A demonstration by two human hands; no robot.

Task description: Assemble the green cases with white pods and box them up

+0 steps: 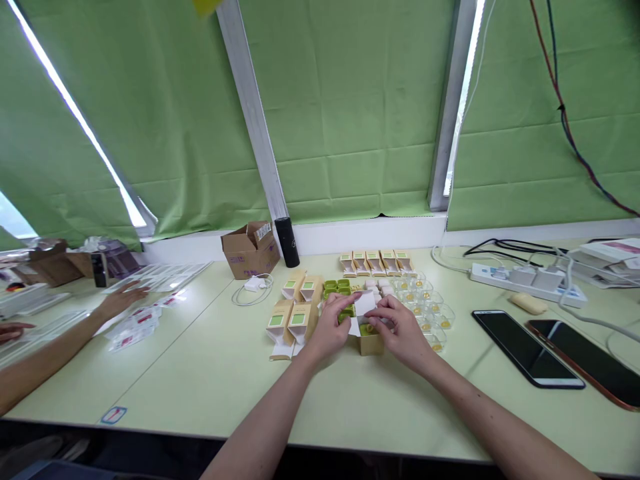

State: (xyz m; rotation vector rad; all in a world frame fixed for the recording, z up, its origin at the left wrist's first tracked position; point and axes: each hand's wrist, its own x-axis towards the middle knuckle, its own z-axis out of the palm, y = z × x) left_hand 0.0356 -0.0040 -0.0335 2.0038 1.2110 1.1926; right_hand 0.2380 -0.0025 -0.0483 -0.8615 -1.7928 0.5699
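At the left end of the pale yellow-green table [200, 393], a co-worker's hand [120, 300] reaches over clear sheets with red marks [137, 327], blurred by glare; another hand [14, 329] is cut off by the frame. Near the back edge stand an open brown cardboard box [250, 253], its inside mostly out of sight, and a black cylinder [287, 241]. Cream cartons with green labels [299, 320] stand just left of the person's left hand [336, 319], which hides part of the green square containers [337, 285]. That hand holds the left side of a small tan box with raised white flaps [372, 345], between the table's middle and front edge; whether its base touches the tabletop is unclear. The right hand [403, 330] has its fingers drawn narrow at the box's opening, over something olive-green; I cannot tell if they pinch it. Small white pieces [384, 285] behind are partly covered, as are clear plastic cups with yellow centres [436, 310]. Toward the right end lie a dark-screened phone [525, 347] and an orange-edged phone [590, 360], clipped by the frame.
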